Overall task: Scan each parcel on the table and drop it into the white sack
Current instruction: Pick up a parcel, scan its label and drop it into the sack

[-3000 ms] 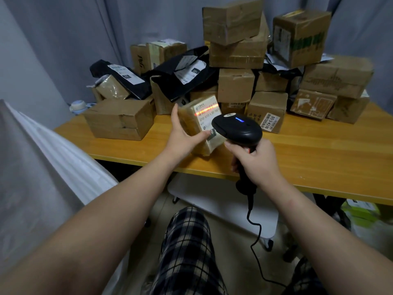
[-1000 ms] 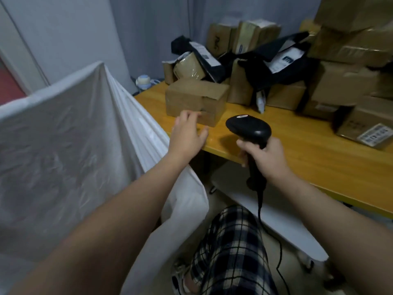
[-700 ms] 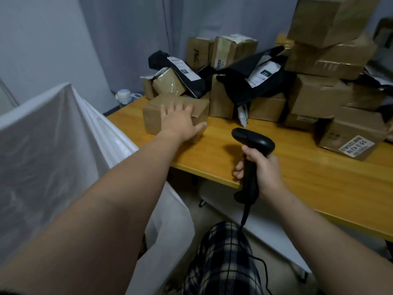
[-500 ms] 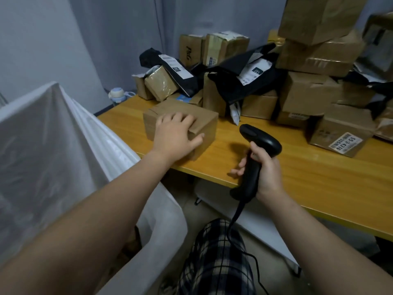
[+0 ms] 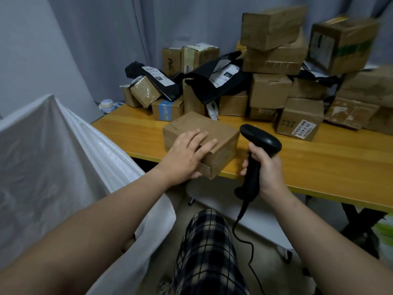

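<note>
- The left hand (image 5: 187, 154) lies flat on a brown box (image 5: 219, 133), fingers straight and spread a little across its top, thumb down against the near face.
- This box sits at the table's (image 5: 319, 165) near edge, apart from the pile, its near corner right on the rim.
- No label shows on the box's visible faces.
- The right hand (image 5: 266, 170) is wrapped round the handle of a black scanner (image 5: 260, 139), held upright just right of the box, its head tipped toward the pile.
- The scanner's cable (image 5: 242, 211) hangs from the handle down past a plaid-clad knee (image 5: 208, 248).
- The white sack (image 5: 53, 158) stands open at the left, its edge just beside the table's left end.
- At the back of the table is a pile of parcels (image 5: 270, 90): brown boxes stacked several high, with black mailers (image 5: 219, 79) slumped among them.
- One box with a printed label (image 5: 302, 119) stands at the front of the pile, right of the scanner.
- A small pale object (image 5: 107, 104) sits at the table's far left corner; it is too small to tell what it is.
</note>
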Demonstrator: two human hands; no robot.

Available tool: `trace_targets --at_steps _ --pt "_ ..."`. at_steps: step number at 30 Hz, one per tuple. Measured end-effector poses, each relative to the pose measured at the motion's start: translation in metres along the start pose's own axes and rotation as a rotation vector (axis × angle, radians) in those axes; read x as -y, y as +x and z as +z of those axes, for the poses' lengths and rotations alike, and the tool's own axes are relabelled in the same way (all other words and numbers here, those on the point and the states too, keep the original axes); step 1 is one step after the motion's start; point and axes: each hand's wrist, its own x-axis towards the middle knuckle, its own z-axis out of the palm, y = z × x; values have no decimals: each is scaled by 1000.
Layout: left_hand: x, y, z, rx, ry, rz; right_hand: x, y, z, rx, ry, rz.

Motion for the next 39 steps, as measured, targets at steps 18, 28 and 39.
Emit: trace_targets --at_steps 18,28,39 --pt "-25 70 -39 -410 -1449 -673 35 -8 -48 -53 -41 -151" --pt "-10 71 -29 -313 -1431 -689 30 -15 -51 70 -553 -405" --pt "-3 71 -32 -253 -1465 -716 29 -27 -41 64 -611 -387"
